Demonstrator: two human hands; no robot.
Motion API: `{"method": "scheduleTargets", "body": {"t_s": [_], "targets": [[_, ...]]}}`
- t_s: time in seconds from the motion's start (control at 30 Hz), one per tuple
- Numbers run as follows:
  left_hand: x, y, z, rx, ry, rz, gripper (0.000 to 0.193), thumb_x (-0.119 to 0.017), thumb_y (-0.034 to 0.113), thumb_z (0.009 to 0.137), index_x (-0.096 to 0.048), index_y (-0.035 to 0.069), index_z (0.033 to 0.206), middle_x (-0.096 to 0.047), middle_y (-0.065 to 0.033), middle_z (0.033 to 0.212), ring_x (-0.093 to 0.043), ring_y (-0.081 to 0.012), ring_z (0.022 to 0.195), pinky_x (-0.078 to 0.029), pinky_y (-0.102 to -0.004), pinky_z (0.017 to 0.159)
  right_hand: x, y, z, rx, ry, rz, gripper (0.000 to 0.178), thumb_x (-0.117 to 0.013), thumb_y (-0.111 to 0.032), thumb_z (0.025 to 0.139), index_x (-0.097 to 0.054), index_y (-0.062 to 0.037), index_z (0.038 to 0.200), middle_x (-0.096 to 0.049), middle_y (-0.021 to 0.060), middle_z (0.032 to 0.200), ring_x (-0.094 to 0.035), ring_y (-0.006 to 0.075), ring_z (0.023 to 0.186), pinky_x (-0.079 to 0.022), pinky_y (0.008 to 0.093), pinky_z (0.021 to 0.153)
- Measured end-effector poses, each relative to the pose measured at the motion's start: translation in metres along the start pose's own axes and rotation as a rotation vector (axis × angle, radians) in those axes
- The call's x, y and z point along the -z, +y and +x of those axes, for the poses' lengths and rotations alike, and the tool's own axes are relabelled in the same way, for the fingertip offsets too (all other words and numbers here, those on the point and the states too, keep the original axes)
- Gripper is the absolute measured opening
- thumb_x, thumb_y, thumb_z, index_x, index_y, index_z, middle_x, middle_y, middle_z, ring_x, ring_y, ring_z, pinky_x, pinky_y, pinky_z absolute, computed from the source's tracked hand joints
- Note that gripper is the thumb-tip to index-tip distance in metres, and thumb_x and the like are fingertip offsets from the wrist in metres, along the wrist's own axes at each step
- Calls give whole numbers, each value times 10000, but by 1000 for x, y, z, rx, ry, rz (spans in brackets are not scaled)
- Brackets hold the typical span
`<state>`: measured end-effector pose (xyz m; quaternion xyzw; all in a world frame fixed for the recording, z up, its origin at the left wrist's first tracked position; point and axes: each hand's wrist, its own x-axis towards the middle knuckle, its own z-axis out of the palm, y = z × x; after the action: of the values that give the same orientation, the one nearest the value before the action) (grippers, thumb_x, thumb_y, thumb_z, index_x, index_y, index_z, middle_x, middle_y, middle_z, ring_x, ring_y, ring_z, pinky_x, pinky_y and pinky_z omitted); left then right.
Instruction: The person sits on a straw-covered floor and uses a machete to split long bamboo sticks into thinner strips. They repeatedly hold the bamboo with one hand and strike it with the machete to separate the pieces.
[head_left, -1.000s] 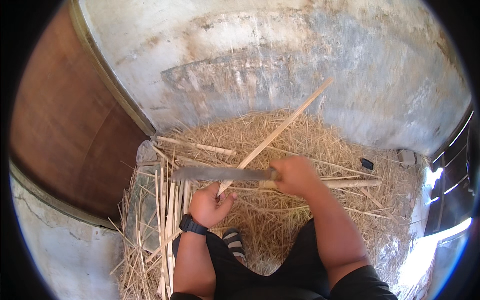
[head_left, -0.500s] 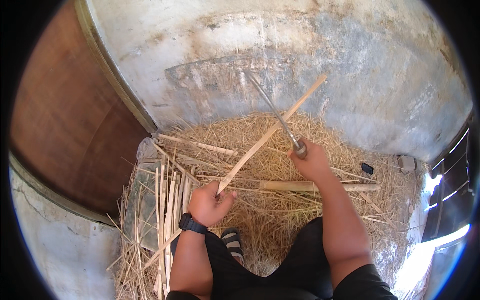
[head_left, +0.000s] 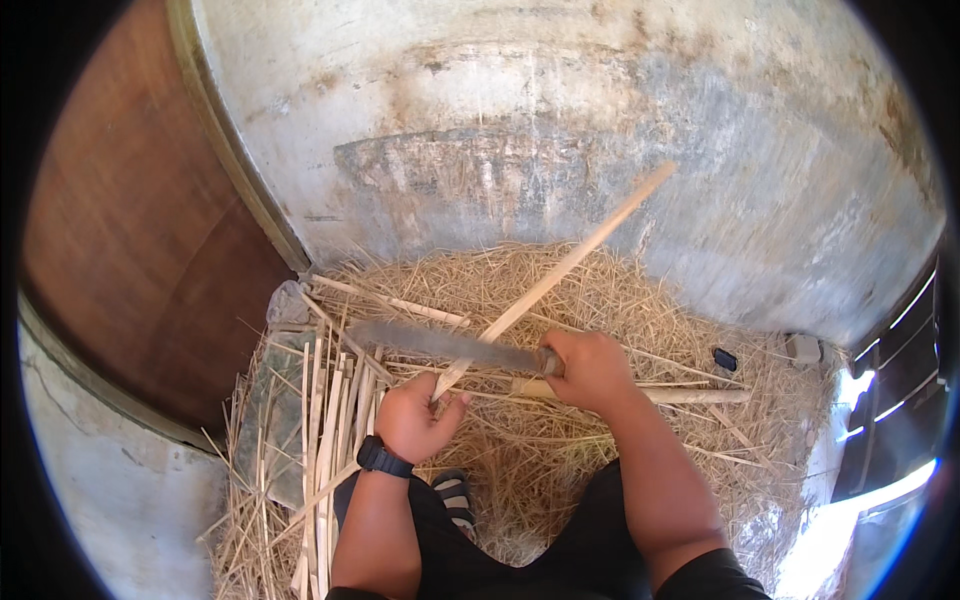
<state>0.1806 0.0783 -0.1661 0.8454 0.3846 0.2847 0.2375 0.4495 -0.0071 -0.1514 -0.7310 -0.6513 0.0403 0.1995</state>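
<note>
My left hand (head_left: 418, 418), with a black watch on the wrist, grips the near end of a long pale bamboo stick (head_left: 560, 270) that slants up and to the right toward the wall. My right hand (head_left: 590, 368) holds the handle of a long flat knife (head_left: 440, 343). Its blade lies level, pointing left, across the stick just above my left hand. Both hands hover over a bed of dry straw (head_left: 600, 300).
A bundle of split bamboo strips (head_left: 325, 440) lies at the left on a grey slab (head_left: 262, 415). A thicker bamboo piece (head_left: 680, 394) rests on the straw to the right. A small black object (head_left: 725, 359) lies near the stained wall (head_left: 560, 130). My sandalled foot (head_left: 455, 495) is below.
The knife was lifted up toward the wall half a second ago; it has come back down and now lies level across the stick again. My left hand has kept its hold.
</note>
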Motion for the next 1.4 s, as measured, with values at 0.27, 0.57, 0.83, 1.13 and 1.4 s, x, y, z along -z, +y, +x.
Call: {"method": "scheduleTargets", "body": {"t_s": [0.27, 0.57, 0.83, 1.13, 1.4], "targets": [[1, -9, -3, -31, 35, 14, 398, -806, 317, 870, -575, 27, 726, -543, -120, 571, -561, -275, 500, -429, -390, 493, 20, 12, -2, -325, 39, 233, 276, -745, -249, 891, -659, -140, 1129, -747, 132, 869, -738, 304, 800, -584, 446, 729], [-1, -6, -2, -31, -76, 80, 438, -752, 405, 907, -591, 20, 772, -609, -169, 624, -638, -370, 566, -496, -442, 528, 12, 25, -6, -239, -59, 210, 232, -749, -288, 897, -670, -101, 1010, -715, 124, 797, -716, 307, 759, -573, 455, 694], [6, 2, -6, -31, -125, -50, 447, -798, 397, 872, -582, 23, 756, -596, -144, 603, -620, -287, 509, -477, -394, 499, -9, 13, -4, 67, -102, 162, 275, -784, -303, 896, -661, -57, 909, -682, 106, 710, -687, 243, 650, -539, 409, 614], [10, 7, -8, -66, -95, -52, 401, -812, 343, 867, -575, 43, 748, -571, -119, 576, -596, -266, 485, -447, -374, 471, 5, -5, -8, 172, 24, 51, 260, -793, -274, 896, -691, -39, 941, -674, 111, 712, -655, 212, 628, -518, 375, 602], [14, 15, -5, -103, -28, -80, 374, -804, 326, 876, -582, 49, 759, -574, -116, 578, -586, -286, 468, -442, -387, 459, 18, -11, -15, 15, -20, 155, 197, -768, -251, 859, -699, -87, 943, -699, 115, 752, -685, 283, 669, -543, 431, 637]]}}
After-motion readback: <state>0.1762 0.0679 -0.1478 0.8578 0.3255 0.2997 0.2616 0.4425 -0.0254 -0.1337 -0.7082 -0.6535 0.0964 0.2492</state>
